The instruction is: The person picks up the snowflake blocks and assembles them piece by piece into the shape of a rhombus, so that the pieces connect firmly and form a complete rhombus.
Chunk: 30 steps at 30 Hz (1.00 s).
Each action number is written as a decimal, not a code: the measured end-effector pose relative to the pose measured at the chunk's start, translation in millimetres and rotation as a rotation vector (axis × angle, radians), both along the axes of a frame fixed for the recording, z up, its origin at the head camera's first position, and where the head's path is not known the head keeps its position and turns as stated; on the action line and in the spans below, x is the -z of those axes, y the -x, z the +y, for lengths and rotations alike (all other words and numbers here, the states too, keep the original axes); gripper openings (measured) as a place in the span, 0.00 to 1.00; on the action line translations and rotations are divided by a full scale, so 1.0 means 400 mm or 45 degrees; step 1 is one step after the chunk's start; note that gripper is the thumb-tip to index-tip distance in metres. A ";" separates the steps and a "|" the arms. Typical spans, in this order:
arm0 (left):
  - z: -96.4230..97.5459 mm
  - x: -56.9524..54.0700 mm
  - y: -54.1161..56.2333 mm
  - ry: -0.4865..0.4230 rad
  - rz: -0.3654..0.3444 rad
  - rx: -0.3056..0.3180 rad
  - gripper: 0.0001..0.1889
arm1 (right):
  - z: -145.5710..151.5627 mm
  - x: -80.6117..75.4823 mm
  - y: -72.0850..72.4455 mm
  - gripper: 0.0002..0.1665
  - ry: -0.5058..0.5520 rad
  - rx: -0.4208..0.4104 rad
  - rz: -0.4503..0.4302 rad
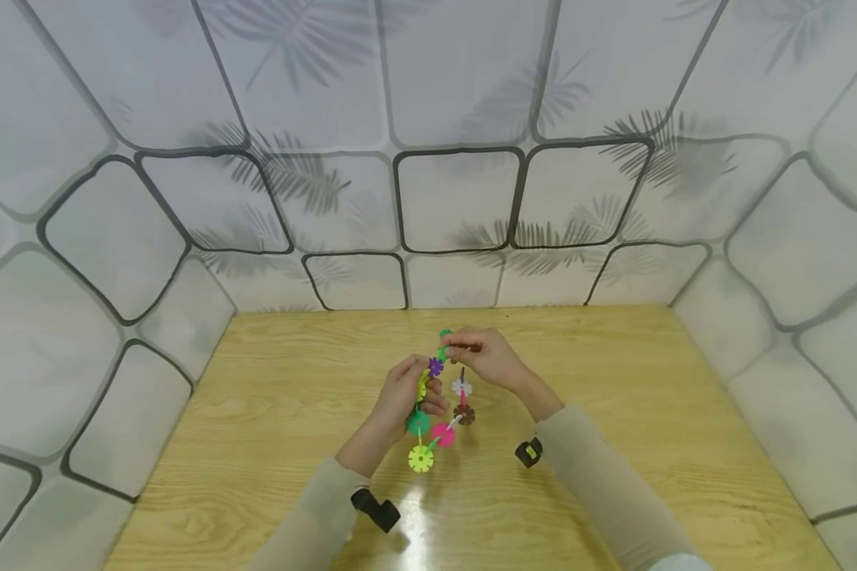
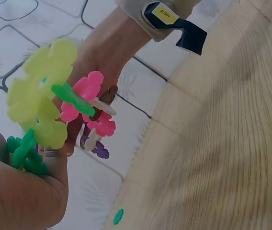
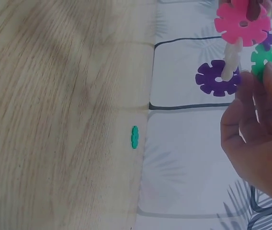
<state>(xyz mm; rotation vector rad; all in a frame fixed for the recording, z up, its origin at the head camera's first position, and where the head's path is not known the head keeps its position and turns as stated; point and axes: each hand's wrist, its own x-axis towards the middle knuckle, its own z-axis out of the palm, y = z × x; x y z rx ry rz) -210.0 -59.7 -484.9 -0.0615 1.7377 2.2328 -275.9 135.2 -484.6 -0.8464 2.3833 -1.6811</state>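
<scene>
A chain of slotted, flower-shaped plastic discs hangs between both hands above the table. My left hand [image 1: 401, 396] grips it near a yellow-green disc, with a teal disc [image 1: 418, 422] beside the palm. My right hand [image 1: 491, 357] pinches a green disc [image 3: 264, 60] between thumb and fingers, at the upper end next to a purple disc [image 1: 436, 366]. Below the left hand hang a yellow disc [image 1: 420, 458], a pink disc [image 1: 443, 434] and a brown disc [image 1: 464, 414]. The chain's other end rises to a white disc [image 1: 462, 387] and another purple disc [image 3: 211, 79].
A single green disc [image 3: 134, 137] lies on the wooden table [image 1: 614, 412], near its back edge. Pale patterned panels [image 1: 457, 198] enclose the table at the back and both sides. Each wrist carries a black camera mount [image 1: 375, 508].
</scene>
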 end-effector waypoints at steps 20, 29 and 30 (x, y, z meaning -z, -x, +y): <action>0.006 -0.004 0.004 -0.039 -0.041 -0.031 0.15 | -0.012 0.015 -0.005 0.11 0.056 0.074 0.122; 0.000 0.008 0.006 -0.046 -0.002 0.072 0.15 | -0.005 0.007 -0.005 0.11 0.025 -0.005 0.076; -0.001 0.011 0.007 -0.043 0.003 0.102 0.15 | -0.002 0.008 -0.004 0.11 0.015 -0.014 0.070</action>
